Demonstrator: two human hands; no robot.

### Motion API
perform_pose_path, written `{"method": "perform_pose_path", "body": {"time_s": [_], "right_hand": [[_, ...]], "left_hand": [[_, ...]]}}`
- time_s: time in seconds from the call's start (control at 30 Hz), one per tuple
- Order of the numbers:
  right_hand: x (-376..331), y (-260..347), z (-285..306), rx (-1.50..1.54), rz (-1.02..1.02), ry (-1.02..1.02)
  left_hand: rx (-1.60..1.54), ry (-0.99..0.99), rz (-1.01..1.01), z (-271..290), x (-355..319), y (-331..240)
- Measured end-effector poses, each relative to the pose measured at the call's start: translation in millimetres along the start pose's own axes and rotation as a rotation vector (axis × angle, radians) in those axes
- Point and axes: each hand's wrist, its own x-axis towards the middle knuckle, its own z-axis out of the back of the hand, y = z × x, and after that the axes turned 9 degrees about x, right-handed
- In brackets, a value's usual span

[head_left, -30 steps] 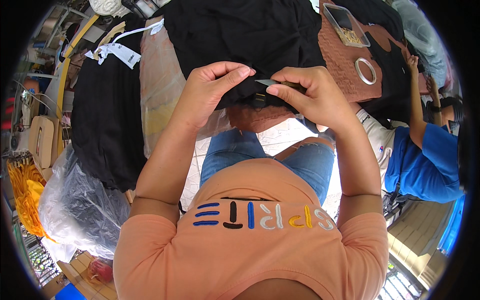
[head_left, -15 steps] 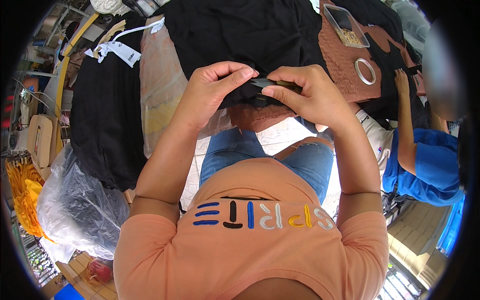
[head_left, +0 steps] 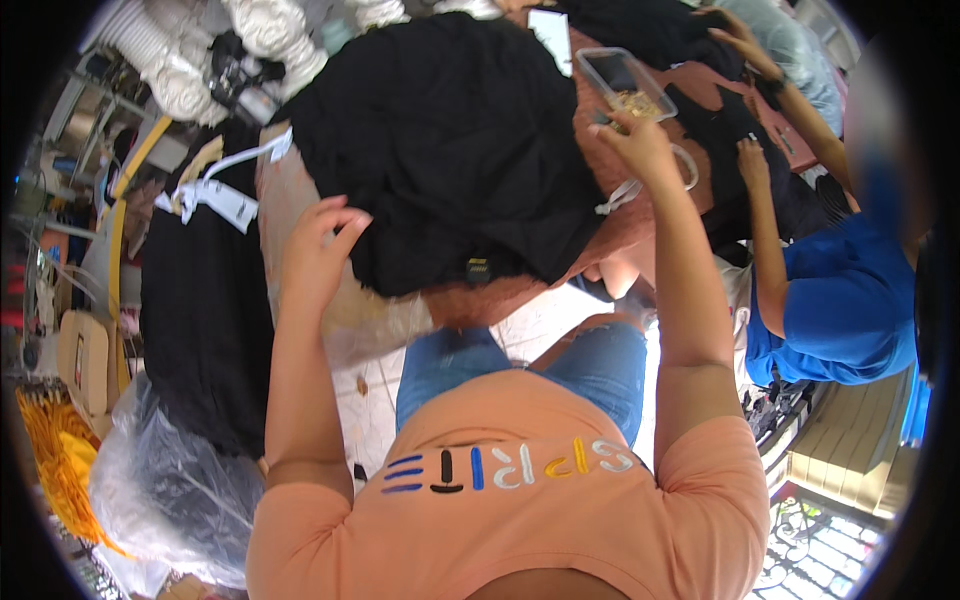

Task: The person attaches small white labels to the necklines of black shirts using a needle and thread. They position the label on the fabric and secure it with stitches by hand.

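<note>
Black cloth (head_left: 440, 130) lies heaped in front of me, with a small black label (head_left: 478, 268) at its near edge. My left hand (head_left: 322, 250) hovers by the left side of that cloth, fingers loosely bent and apart, holding nothing. Over on the right, my right hand (head_left: 643, 150) is at the near edge of a clear plastic box (head_left: 590, 65) that contains small gold-coloured pieces (head_left: 638, 103). Its thumb and forefinger are close together around a small greyish thing, too unclear to name. A white ring-shaped roll (head_left: 692, 170) is partly hidden behind my right wrist.
A co-worker in a blue top (head_left: 835, 310) sits to the right, hands over other black cloth (head_left: 715, 120). More black fabric (head_left: 205, 290) hangs at the left, with white ties (head_left: 225, 205) on top. Clear plastic bags (head_left: 175, 490) and yellow cloth (head_left: 60, 450) stand lower left.
My hands have parted. The right has moved from the cloth's near edge up and right to the plastic box; the left has drawn back left and let go of the cloth.
</note>
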Motion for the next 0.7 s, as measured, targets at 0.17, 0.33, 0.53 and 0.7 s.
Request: {"method": "perform_pose_path", "body": {"time_s": [0.17,0.33,0.53,0.7], "right_hand": [[-15.5,42.2,-11.1,0.079,0.223,-0.058],[-99.1,145.5,-13.7,0.996,0.198,0.623],[-112.9,138.9,42.1,1.026,0.197,0.567],[-108.4,112.0,37.3,0.417,0.349,0.029]], "left_hand": [[0.023,-0.121,-0.106,10.7,-13.3,-34.7],[-0.084,-0.085,-0.374,-5.2,-25.7,-99.2],[-1.339,0.367,-0.376,27.7,-34.9,-83.9],[-1.937,0.429,-0.417,41.6,-36.7,-68.7]]}}
